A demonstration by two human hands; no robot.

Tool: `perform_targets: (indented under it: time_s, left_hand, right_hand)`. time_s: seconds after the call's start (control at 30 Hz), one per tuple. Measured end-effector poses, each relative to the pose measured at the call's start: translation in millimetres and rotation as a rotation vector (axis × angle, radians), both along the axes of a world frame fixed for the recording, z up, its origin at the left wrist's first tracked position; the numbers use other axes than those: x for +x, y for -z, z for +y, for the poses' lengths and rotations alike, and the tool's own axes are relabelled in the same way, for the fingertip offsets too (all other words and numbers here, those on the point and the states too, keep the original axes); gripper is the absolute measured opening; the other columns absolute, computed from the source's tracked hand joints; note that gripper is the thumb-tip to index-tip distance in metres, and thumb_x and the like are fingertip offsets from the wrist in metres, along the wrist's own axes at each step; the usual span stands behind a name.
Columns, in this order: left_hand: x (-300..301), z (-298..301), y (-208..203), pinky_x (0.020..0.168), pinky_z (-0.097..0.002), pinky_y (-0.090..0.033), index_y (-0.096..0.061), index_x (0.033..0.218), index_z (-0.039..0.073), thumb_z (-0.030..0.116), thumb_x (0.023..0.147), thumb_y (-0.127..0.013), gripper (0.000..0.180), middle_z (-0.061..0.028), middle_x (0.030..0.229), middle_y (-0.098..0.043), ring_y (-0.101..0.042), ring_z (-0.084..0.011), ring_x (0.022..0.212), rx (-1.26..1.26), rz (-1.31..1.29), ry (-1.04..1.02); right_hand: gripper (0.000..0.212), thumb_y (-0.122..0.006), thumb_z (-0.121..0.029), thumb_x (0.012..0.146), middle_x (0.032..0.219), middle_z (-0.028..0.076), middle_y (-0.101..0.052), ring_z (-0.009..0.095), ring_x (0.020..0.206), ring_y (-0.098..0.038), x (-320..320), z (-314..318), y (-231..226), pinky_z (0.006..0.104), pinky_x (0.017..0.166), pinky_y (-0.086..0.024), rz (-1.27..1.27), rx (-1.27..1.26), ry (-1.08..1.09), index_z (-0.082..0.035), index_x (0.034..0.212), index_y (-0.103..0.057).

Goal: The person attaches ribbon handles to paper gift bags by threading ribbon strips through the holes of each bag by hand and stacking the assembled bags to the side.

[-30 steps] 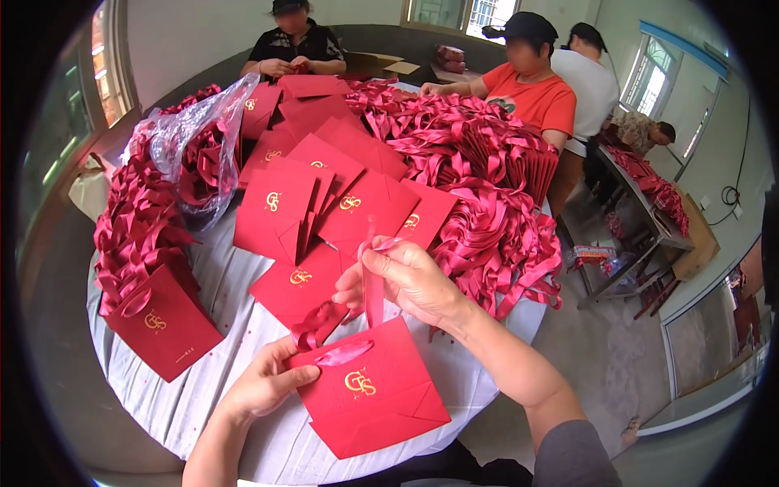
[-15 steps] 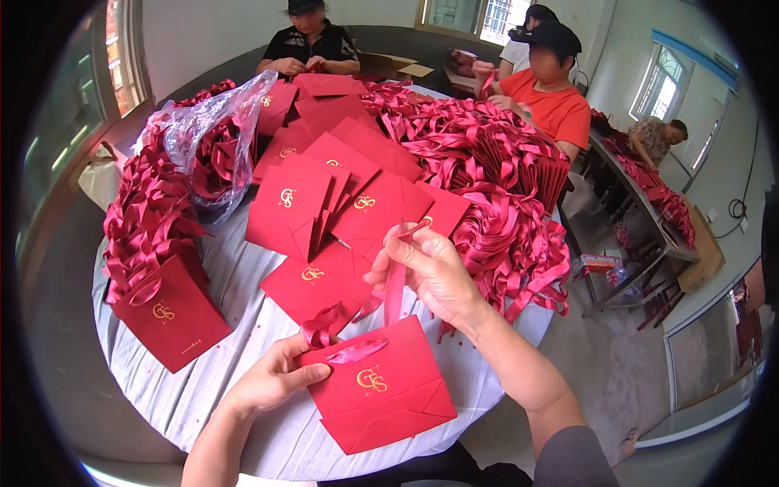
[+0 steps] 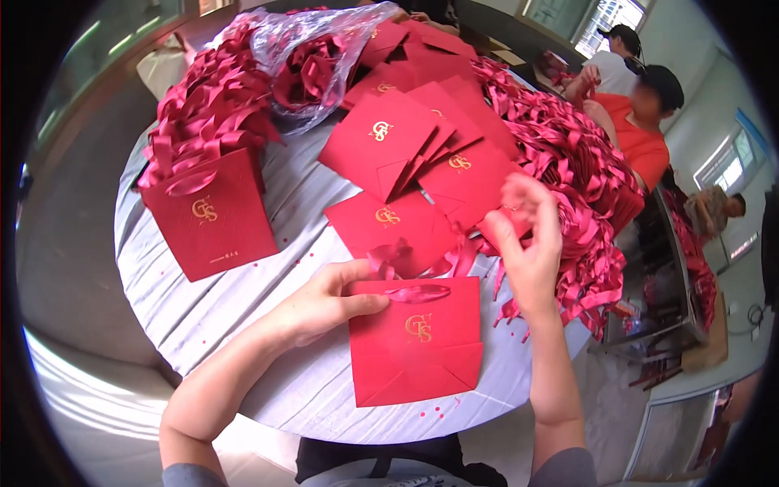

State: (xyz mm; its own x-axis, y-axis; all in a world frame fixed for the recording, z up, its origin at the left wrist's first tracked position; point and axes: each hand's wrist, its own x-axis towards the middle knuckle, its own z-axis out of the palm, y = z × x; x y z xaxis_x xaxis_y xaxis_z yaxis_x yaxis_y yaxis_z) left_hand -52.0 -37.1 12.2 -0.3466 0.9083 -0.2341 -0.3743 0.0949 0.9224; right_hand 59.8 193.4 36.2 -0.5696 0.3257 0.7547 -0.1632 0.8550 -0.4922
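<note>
A red paper gift bag (image 3: 415, 357) with a gold emblem lies flat before me at the table's near side. My left hand (image 3: 337, 304) grips its upper left edge, thumb on the front beside a threaded pink ribbon loop (image 3: 418, 293). Behind the bag's top edge, loose dark-pink ribbon (image 3: 464, 258) runs up toward my right hand (image 3: 531, 235). That hand is raised above the table with curled fingers, pinching the ribbon; its fingertips are partly blurred against the red bags behind.
Flat red bags (image 3: 381, 142) overlap mid-table. Ribboned bags are heaped at right (image 3: 568, 146) and left (image 3: 215, 105), beside a clear plastic bag (image 3: 324, 40). Another handled bag (image 3: 213, 223) stands at left. Red bits dot the white tablecloth (image 3: 195, 316). A person in orange (image 3: 641, 138) works at right.
The view has swung, shifting the table contents rightward and upward. My right hand has moved away from the bag, drawing the ribbon with it. My left hand still grips the bag.
</note>
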Motion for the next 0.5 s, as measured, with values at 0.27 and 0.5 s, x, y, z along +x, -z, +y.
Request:
perform_targets:
  time_s: [0.27, 0.5]
  left_hand:
    - [2, -2, 2, 0.089, -0.0283, -0.048, -0.056, 0.117, -0.002, 0.003, 0.087, -0.061, 0.031, -0.0101, 0.108, -0.063, -0.059, -0.0140, 0.099, 0.037, 0.014, 0.010]
    - [3, 1, 3, 0.089, -0.0283, -0.048, -0.056, 0.117, -0.002, 0.003, 0.088, -0.060, 0.030, -0.0097, 0.107, -0.063, -0.059, -0.0135, 0.098, 0.065, -0.002, -0.001]
  right_hand:
    - [0.017, -0.076, -0.014, 0.070, 0.078, 0.004, -0.057, 0.023, 0.074, -0.054, 3, -46, 4, 0.0338, 0.068, -0.040, -0.376, 0.203, -0.411, -0.007, 0.081, -0.064]
    - [0.018, -0.076, -0.003, 0.068, 0.077, 0.007, -0.056, 0.024, 0.070, -0.055, 3, -48, 6, 0.0334, 0.065, -0.041, -0.286, 0.286, -0.396, -0.005, 0.077, -0.060]
